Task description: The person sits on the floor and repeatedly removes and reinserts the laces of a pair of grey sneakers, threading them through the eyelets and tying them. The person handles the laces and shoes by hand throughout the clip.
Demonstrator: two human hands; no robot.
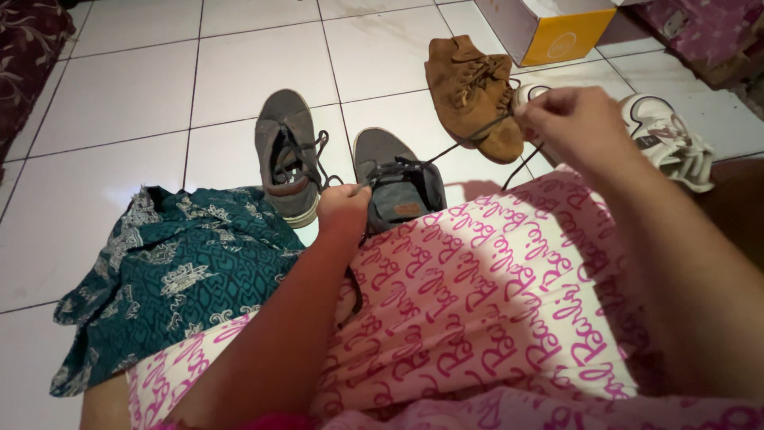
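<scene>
Two grey canvas shoes stand on the white tiled floor in front of me. My left hand (342, 209) is closed on the near side of the right grey shoe (396, 177), by its lace holes. My right hand (574, 121) is raised to the right with its fingers pinched on the dark shoelace (469, 137), which runs taut from that shoe up to the hand. The left grey shoe (288, 153) lies apart, its laces loose. My lap is covered by pink-printed white cloth (477, 302).
A brown suede shoe (473, 91) lies behind the grey pair, a white sneaker (667, 135) to its right. A yellow and white shoebox (553, 28) stands at the back. Green patterned fabric (171, 275) is bunched at my left.
</scene>
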